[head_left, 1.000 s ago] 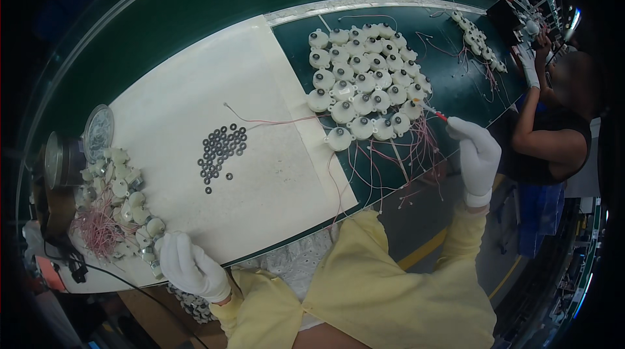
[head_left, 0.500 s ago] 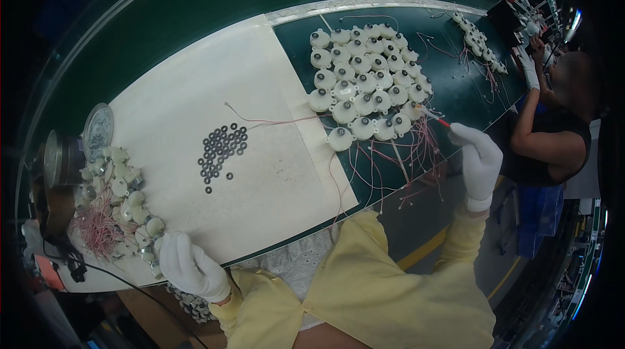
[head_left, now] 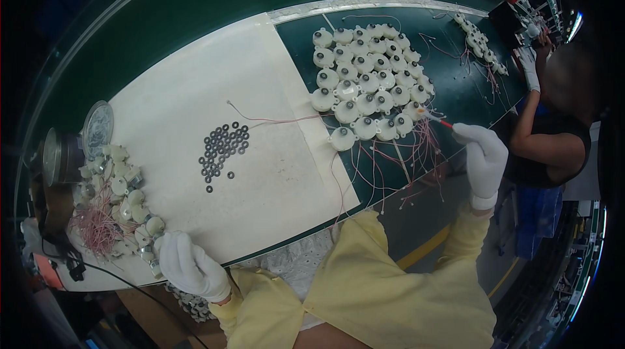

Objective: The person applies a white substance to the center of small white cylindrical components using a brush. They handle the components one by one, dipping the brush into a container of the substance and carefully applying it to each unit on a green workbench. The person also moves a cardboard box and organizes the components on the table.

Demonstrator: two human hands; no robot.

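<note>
My right hand (head_left: 485,161), in a white glove, pinches a thin red-handled brush (head_left: 446,124). Its pale front and orange-brown tip reach a motor at the near right of a group of round cream-coloured geared motors (head_left: 347,112). Dark rings or caps sit on the tops of these motors, and pink wires trail from them. At the table's near edge rests my left hand (head_left: 190,269), also gloved, with loosely bent fingers and nothing visible in it. Beside it lies a heap of similar motors (head_left: 137,198) with tangled pink wires (head_left: 101,225).
Small black rings (head_left: 224,146) lie on the white sheet (head_left: 260,199). A round clear container (head_left: 97,129) and a round tin (head_left: 62,157) stand at the left. Across the bench at the right, a co-worker (head_left: 550,134) works near another row of motors (head_left: 477,43).
The whole view has shifted very slightly. My right hand and the brush remain almost in place at the same motor; my left hand stays still.
</note>
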